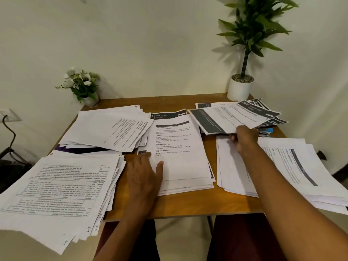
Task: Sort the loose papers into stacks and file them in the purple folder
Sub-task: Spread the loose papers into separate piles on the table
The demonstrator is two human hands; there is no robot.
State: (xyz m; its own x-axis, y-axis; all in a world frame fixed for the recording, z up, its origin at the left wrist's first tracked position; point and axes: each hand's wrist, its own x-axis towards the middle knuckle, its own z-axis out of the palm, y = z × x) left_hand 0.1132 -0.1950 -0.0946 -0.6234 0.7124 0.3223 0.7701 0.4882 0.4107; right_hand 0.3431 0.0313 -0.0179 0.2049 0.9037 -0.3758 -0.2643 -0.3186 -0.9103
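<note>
Several paper stacks cover a small wooden table [180, 204]. My left hand [145, 172] lies flat, fingers straight, on the left edge of the centre stack [180, 159], whose top sheet is printed text under a dark header. My right hand [244, 138] grips the near edge of a fanned bundle of dark-banded sheets [235, 117] at the back right. Only a sliver of the purple folder [75, 148] shows, under the back-left stack [109, 127]. A stack of table-printed pages [60, 187] overhangs the front left. Another stack [293, 170] lies at the right.
A small pot of white flowers [81, 85] stands at the back left corner and a tall green plant in a white pot [241, 87] at the back right. A blue-capped object [267, 130] lies behind my right hand. Walls close in behind and to the right.
</note>
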